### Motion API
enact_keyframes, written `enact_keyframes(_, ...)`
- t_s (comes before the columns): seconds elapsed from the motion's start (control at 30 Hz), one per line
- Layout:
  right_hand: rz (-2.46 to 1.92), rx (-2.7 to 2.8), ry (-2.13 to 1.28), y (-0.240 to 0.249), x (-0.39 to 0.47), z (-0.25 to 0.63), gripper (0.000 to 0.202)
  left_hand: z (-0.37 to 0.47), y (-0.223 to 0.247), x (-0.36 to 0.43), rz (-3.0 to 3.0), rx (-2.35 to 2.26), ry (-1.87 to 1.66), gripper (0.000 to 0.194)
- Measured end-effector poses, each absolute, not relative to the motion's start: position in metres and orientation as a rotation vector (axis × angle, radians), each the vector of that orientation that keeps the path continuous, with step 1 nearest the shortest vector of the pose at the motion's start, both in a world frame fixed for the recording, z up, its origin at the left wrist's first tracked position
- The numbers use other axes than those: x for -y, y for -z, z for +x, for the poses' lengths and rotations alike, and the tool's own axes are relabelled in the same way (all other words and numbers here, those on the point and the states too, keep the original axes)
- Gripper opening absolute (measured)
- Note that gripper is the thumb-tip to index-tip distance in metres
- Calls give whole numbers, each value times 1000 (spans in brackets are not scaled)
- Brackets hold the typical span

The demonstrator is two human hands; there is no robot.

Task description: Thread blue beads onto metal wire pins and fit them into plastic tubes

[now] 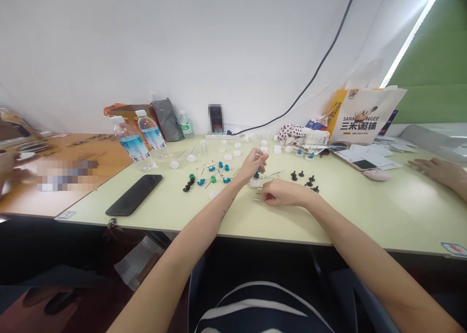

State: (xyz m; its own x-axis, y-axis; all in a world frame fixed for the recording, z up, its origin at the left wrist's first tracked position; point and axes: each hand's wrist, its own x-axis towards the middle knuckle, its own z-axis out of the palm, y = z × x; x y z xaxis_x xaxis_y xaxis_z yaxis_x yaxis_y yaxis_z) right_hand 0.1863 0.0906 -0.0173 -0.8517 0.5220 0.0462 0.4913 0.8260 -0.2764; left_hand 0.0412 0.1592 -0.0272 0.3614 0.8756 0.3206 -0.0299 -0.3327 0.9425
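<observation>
My left hand [255,162] is raised over the middle of the table, its fingers bent together; what they hold, if anything, is too small to tell. Just below it a small blue part [257,175] stands on a round white piece [254,182]. My right hand [279,193] rests to the right of these, its fingers closed on thin metal rods [259,199] that point left. Several small blue parts [226,167], green parts [213,179] and thin rods lie left of my hands. Several black parts [301,174] lie to the right.
A black phone [134,195] and two water bottles [134,145] are on the left. White caps [237,153] and clear tubes [178,159] lie farther back. A paper bag [365,116] stands at the back right. Another person's hand [434,170] rests at the right.
</observation>
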Motion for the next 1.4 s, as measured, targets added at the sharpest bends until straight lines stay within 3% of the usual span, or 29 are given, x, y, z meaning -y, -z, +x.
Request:
enact_keyframes(0.13, -852, 2784, -417, 15, -94, 190, 10, 39, 22, -159, 1627, -769, -1154, 30)
enact_keyframes(0.33, -930, 2228, -722, 6, -101, 201, 8, 35, 17, -159, 1738, -845, -1165, 22)
enact_keyframes(0.53, -853, 1773, -512, 2, -111, 212, 19, 41, 11, -144, 1997, -819, -1057, 30)
enact_keyframes(0.83, -1023, 1857, -96, -10, -111, 227, 14, 40, 10, -144, 2158, -809, -997, 48)
enact_keyframes(1.4, -987, 1977, -5, -9, -114, 234, 19, 41, 11, -143, 2056, -759, -984, 60)
